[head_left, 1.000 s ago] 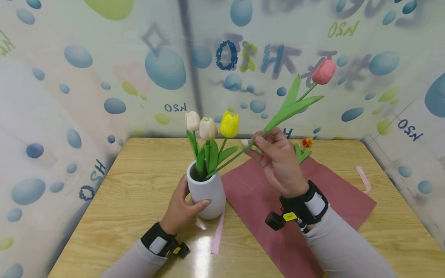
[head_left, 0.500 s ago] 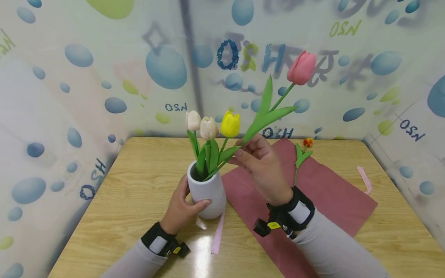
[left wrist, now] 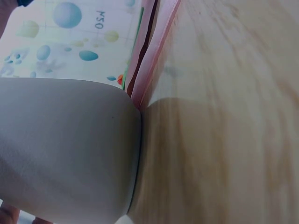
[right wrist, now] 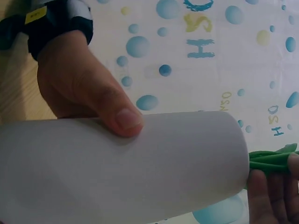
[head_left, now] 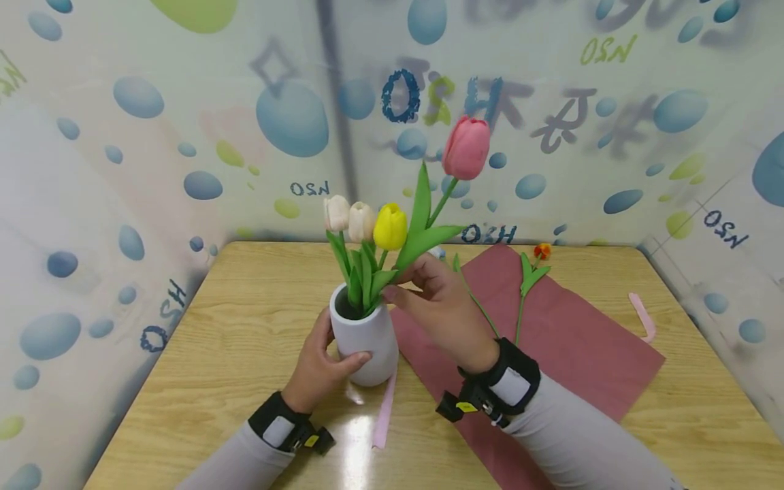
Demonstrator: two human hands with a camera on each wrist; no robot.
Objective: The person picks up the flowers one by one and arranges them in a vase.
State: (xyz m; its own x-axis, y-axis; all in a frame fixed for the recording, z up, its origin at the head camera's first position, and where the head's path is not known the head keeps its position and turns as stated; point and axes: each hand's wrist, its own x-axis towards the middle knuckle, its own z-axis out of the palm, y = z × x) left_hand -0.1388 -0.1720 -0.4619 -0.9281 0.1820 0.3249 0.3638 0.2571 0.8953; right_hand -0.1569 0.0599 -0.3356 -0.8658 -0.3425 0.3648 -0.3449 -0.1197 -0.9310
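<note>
My left hand point(head_left: 315, 371) grips the side of a white vase point(head_left: 365, 347) standing on the table, its thumb across the front. In the right wrist view that thumb presses on the vase point(right wrist: 154, 163). Two white tulips point(head_left: 361, 222) and a yellow tulip point(head_left: 390, 228) stand in the vase mouth. Just over the rim on the right, my right hand point(head_left: 450, 320) pinches a pink tulip point(head_left: 467, 150) low on its green part; the flower leans right, higher than the others. The right wrist view shows green stems point(right wrist: 268, 162) between the right fingers point(right wrist: 258, 191) at the rim.
Dark red wrapping paper point(head_left: 569, 347) covers the table's right part. An orange flower point(head_left: 542, 252) lies on it, beside another stem partly hidden by my right hand. Pink ribbons lie by the vase point(head_left: 384, 415) and at the far right. A patterned backdrop point(head_left: 245, 170) rises behind the table.
My right hand has moved left and down with the pink tulip, which stands more upright and closer to the other flowers. The yellow tulip has shifted slightly left. Left hand and vase stay put.
</note>
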